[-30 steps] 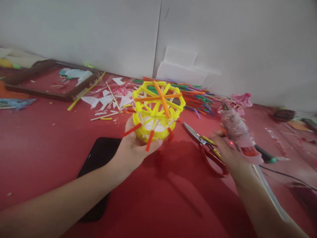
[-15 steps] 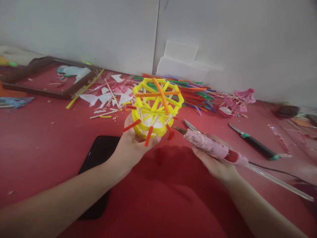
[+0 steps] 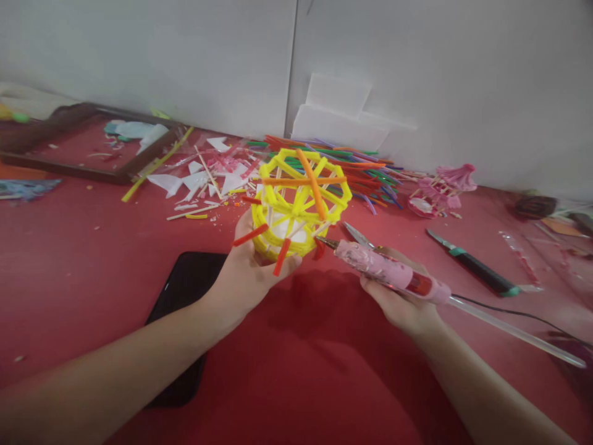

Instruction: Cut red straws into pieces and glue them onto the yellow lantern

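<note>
My left hand (image 3: 245, 272) is closed around the base of a round cage of yellow pipe cleaners and pale sticks (image 3: 299, 201), with orange and red pieces on it, held up above the red table (image 3: 92, 266). My right hand (image 3: 401, 303) grips a pink glue gun (image 3: 389, 272). The gun's nozzle points left and sits right at the cage's lower right side. A clear glue stick (image 3: 514, 330) juts out behind the gun.
A black phone (image 3: 185, 296) lies under my left forearm. Scissors (image 3: 359, 235) lie just behind the gun. A craft knife (image 3: 472, 269), a small pink model (image 3: 442, 188), a heap of coloured pipe cleaners (image 3: 370, 170), white scraps and a wooden frame (image 3: 92, 167) lie farther back.
My right hand lifted the glue gun from the right, swung its nozzle leftwards and brought it up to the cage. The cage tilted slightly in my left hand.
</note>
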A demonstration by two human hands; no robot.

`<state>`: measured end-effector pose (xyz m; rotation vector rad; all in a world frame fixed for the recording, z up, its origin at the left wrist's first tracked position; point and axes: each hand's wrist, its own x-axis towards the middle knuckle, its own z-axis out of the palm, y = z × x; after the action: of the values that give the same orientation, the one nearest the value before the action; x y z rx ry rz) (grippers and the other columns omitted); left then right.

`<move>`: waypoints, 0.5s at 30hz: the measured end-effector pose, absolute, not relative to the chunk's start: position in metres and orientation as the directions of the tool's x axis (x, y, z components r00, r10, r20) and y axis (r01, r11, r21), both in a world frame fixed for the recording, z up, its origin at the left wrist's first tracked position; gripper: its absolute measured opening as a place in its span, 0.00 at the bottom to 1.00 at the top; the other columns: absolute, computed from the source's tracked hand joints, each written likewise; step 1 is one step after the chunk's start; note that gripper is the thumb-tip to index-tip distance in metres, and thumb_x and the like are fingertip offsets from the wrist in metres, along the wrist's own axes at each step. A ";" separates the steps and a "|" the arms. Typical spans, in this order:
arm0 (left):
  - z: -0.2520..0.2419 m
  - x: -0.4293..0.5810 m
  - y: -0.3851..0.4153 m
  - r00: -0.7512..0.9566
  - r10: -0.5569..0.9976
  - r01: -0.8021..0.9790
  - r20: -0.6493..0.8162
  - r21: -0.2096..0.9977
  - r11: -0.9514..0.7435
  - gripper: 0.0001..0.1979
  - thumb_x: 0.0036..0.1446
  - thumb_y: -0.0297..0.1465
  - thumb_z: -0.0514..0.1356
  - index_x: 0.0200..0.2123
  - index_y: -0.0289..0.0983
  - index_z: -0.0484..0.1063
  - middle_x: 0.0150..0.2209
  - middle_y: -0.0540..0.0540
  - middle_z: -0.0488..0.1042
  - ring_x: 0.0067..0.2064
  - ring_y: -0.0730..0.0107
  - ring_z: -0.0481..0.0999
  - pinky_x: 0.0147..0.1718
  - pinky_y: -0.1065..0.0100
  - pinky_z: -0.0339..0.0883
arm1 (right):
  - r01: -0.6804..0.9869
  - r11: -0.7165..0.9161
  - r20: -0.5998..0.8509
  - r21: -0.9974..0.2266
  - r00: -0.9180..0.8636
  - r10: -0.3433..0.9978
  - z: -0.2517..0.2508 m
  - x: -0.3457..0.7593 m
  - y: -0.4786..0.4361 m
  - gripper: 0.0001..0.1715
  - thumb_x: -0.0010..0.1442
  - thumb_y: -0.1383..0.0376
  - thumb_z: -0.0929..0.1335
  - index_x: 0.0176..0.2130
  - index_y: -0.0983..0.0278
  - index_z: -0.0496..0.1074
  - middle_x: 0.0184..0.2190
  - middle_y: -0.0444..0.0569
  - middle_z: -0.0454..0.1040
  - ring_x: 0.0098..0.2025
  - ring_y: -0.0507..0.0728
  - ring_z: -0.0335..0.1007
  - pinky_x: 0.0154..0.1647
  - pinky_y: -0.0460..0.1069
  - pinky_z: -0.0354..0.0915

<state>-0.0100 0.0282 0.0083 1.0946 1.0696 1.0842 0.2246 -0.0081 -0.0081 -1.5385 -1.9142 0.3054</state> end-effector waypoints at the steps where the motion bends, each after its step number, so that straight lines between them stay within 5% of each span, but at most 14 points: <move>1: 0.008 -0.010 0.028 0.145 0.983 -0.103 -0.115 0.986 0.130 0.11 0.44 0.33 0.72 0.32 0.38 0.76 0.34 0.43 0.81 0.42 0.56 0.80 0.46 0.56 0.74 | 0.776 0.284 0.330 -0.563 -0.104 0.938 -0.008 0.225 -0.008 0.04 0.58 0.63 0.65 0.34 0.58 0.71 0.27 0.45 0.74 0.29 0.58 0.73 0.26 0.50 0.65; 15: 0.003 -0.011 0.028 0.146 0.976 -0.070 -0.161 0.982 0.173 0.12 0.47 0.33 0.72 0.35 0.37 0.77 0.41 0.42 0.81 0.44 0.61 0.81 0.47 0.63 0.75 | 0.799 0.225 0.293 -0.557 -0.064 0.954 -0.006 0.226 -0.009 0.06 0.56 0.64 0.66 0.27 0.58 0.64 0.23 0.42 0.70 0.25 0.55 0.68 0.24 0.48 0.63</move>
<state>-0.0112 0.0281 0.0033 1.0897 1.1229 1.0228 0.2258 -0.0088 -0.0060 -1.6111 -1.8986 0.3297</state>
